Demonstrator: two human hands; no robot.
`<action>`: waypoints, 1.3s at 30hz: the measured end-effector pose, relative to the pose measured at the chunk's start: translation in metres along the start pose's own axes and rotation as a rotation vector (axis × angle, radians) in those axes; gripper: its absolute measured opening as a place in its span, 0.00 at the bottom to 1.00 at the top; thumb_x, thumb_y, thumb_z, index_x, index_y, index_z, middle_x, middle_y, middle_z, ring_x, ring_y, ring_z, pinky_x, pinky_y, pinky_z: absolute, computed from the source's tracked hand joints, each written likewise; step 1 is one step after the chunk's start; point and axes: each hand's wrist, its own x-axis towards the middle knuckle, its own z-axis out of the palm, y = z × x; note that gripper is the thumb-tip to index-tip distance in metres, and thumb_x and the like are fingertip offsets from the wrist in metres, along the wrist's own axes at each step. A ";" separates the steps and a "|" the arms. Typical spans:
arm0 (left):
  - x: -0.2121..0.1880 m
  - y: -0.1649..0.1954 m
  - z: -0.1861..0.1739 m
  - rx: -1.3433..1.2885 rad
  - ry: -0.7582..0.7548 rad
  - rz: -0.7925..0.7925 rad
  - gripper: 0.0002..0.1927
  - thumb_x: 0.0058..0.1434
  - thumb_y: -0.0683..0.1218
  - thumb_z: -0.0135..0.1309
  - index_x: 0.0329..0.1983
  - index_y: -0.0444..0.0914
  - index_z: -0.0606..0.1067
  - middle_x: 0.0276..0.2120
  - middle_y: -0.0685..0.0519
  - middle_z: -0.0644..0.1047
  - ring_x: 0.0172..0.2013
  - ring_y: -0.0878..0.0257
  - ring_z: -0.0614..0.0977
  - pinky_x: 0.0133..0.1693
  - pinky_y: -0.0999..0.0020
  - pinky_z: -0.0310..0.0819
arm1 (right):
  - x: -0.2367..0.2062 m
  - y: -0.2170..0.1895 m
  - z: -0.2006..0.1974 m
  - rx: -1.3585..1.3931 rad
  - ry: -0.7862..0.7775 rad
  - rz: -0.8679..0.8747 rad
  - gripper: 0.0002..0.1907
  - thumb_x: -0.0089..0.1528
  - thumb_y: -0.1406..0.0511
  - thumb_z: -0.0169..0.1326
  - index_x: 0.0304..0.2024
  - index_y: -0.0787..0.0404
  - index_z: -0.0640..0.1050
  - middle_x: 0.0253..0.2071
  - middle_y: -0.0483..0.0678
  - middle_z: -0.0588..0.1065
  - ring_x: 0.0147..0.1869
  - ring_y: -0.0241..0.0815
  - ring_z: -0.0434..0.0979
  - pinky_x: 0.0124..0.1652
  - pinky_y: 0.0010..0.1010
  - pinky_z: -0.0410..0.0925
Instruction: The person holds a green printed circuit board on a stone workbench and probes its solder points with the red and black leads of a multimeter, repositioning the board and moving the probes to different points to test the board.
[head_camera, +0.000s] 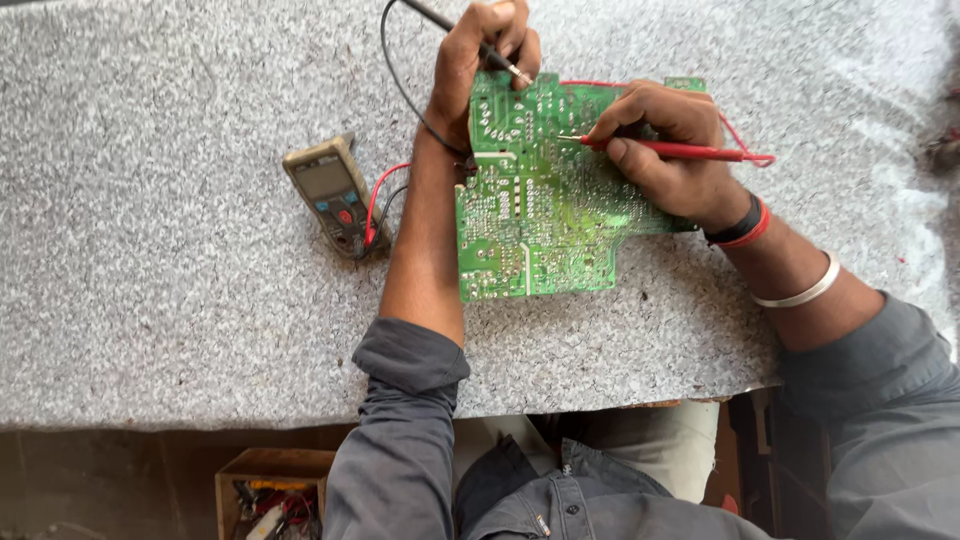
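On the speckled grey counter (150, 300) lay a green circuit board (540, 200), solder side up, near the far edge and between the person's 2 hands. At the board's top left corner, the left hand (478, 60) pinched a black probe (470, 40) in closed fingers (500, 20), its metal tip touching the board just below the fingertips. A black lead (395, 85) looped from that probe back along the left forearm. The right hand (670, 150) rested on the board's right part, its fingers curled tight round a red probe (690, 151) held almost level, with the tip pointing left and touching the board near its upper middle. A red lead (745, 145) ran round the back of that hand and along the board's top edge. The right wrist wore a black and red band (742, 226), with a silver bangle (803, 289) further up the forearm. Left of the board, well apart from both hands, a multimeter (330, 190) lay flat on the counter with 2 leads plugged into its near end. Below the counter edge, a wooden box (275, 490) of small parts stood on the floor.
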 end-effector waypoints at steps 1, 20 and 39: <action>0.001 0.001 0.004 0.020 0.000 -0.005 0.16 0.72 0.52 0.44 0.28 0.41 0.64 0.23 0.46 0.71 0.24 0.64 0.68 0.27 0.69 0.64 | -0.002 -0.001 -0.003 0.021 0.017 0.018 0.04 0.65 0.71 0.54 0.40 0.66 0.78 0.37 0.49 0.78 0.35 0.34 0.75 0.37 0.27 0.68; -0.020 0.001 0.053 -0.017 -0.002 -0.025 0.15 0.69 0.51 0.42 0.27 0.42 0.62 0.21 0.46 0.71 0.21 0.65 0.66 0.27 0.69 0.64 | -0.026 -0.039 -0.010 0.110 -0.040 0.107 0.06 0.56 0.71 0.49 0.34 0.66 0.76 0.30 0.46 0.75 0.30 0.33 0.71 0.32 0.28 0.66; -0.015 0.019 0.079 -0.045 0.032 -0.041 0.14 0.68 0.50 0.42 0.26 0.42 0.62 0.21 0.47 0.71 0.22 0.65 0.66 0.28 0.69 0.65 | -0.020 -0.056 -0.030 0.122 -0.050 0.136 0.07 0.56 0.71 0.48 0.34 0.66 0.76 0.32 0.46 0.76 0.32 0.33 0.72 0.34 0.28 0.67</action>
